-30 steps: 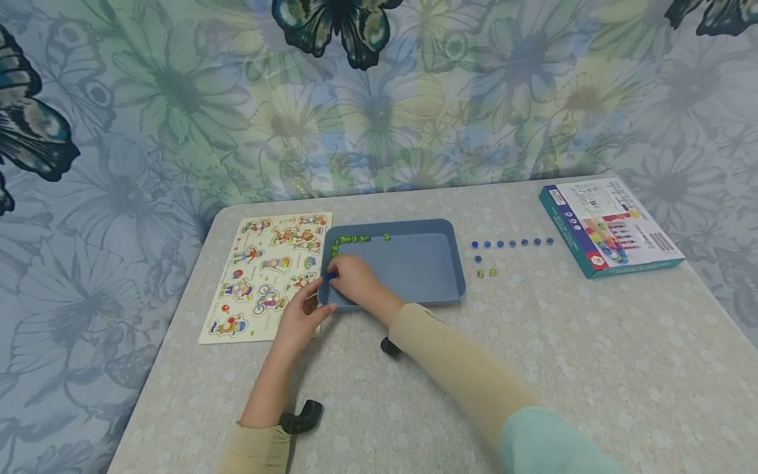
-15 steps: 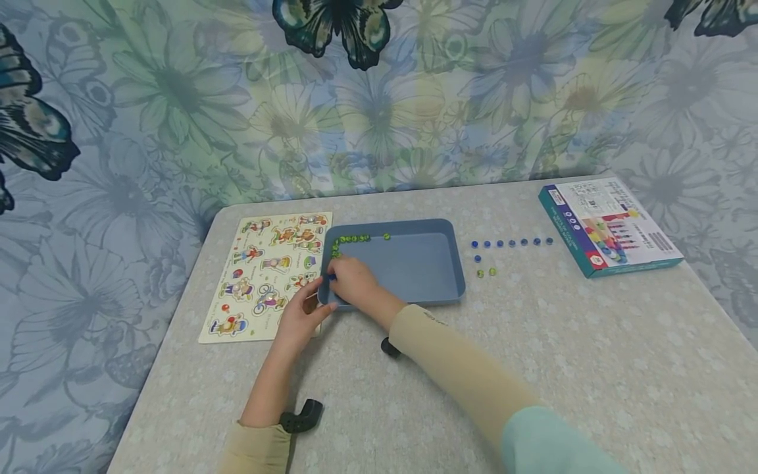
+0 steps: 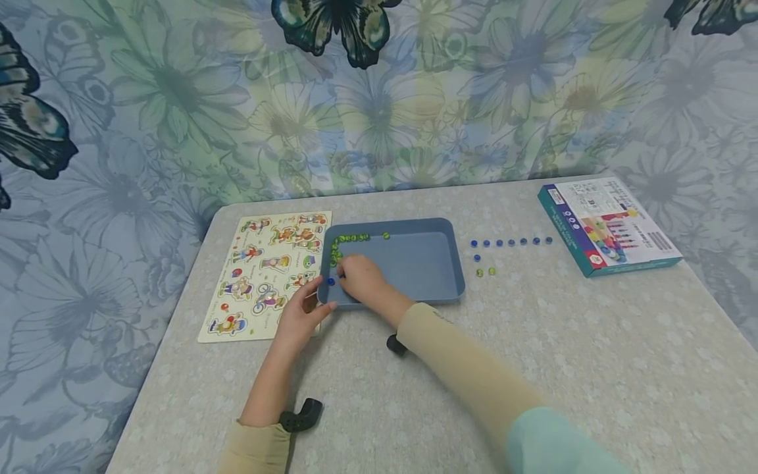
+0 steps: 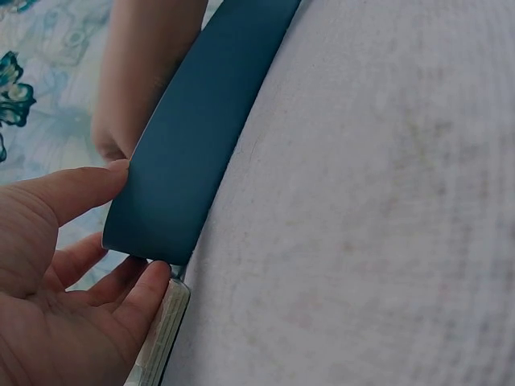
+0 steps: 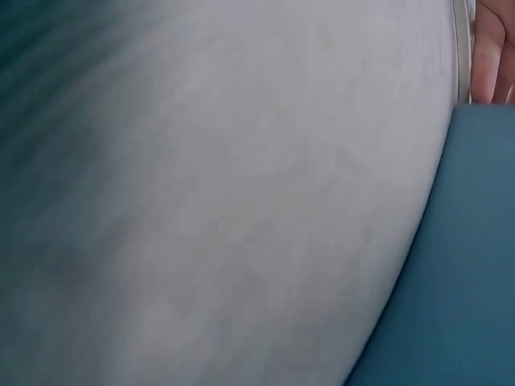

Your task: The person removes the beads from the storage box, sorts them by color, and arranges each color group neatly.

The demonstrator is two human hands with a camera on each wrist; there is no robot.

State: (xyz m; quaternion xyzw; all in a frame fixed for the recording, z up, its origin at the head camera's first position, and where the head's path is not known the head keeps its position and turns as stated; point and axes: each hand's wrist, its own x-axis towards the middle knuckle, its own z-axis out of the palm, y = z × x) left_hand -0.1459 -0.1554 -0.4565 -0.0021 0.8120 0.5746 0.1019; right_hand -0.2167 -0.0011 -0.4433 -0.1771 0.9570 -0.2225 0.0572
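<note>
A blue-grey tray lies on the table. My left hand holds its near left corner; in the left wrist view the thumb is on one side of the tray wall and the fingers are around the corner. Inside the tray, a small round blue ball sits near the left wall. My right hand is just right of it, knuckles up, fingertips largely hidden. Small green balls line the far left edge and run down the left side, with one separate green ball farther right.
A sheet of cartoon pictures lies left of the tray. Right of it are a row of blue balls, another blue ball below and two green balls. A flat box lies at the far right.
My right hand has shifted slightly to the right, off the blue ball, which now shows uncovered in the tray. My left hand has stayed at the tray corner.
</note>
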